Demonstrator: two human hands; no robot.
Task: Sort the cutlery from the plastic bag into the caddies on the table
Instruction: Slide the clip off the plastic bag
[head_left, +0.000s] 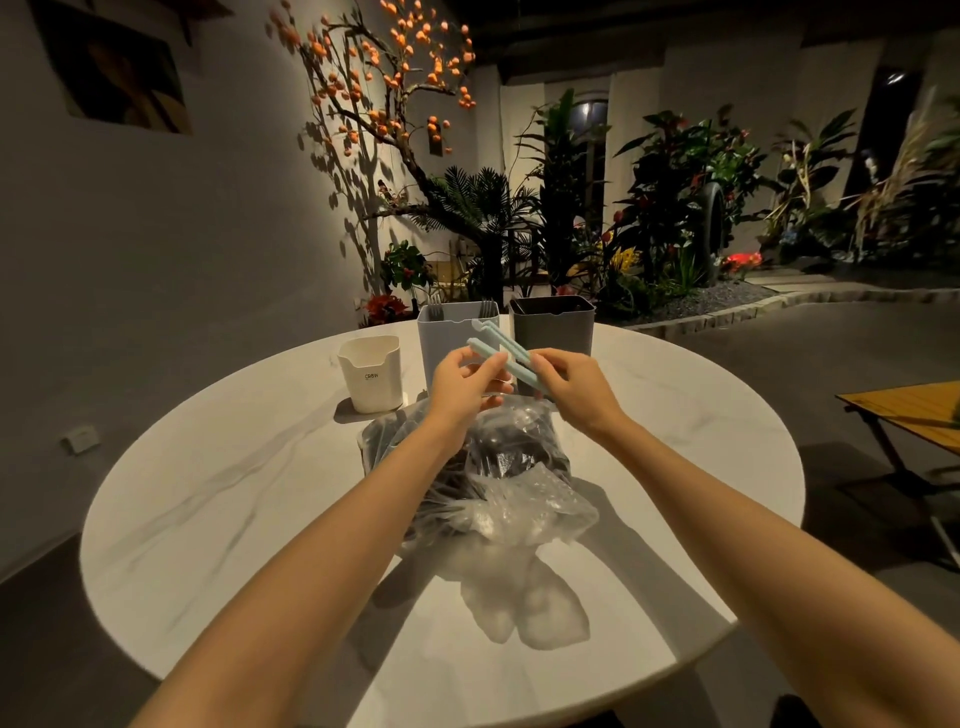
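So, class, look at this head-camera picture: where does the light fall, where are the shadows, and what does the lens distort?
Head view: a bright pool of light covers the round table, while the room behind stays dim; both forearms and the plastic bag cast dark shadows on the tabletop; the branch with orange fruit throws shadows on the wall; the wide-angle lens bends lines near the frame edges.

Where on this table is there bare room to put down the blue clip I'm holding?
Bare marble lies left of the clear plastic bag, in front of the white caddy, and right of the bag toward the round table edge. The far middle is crowded with caddies.
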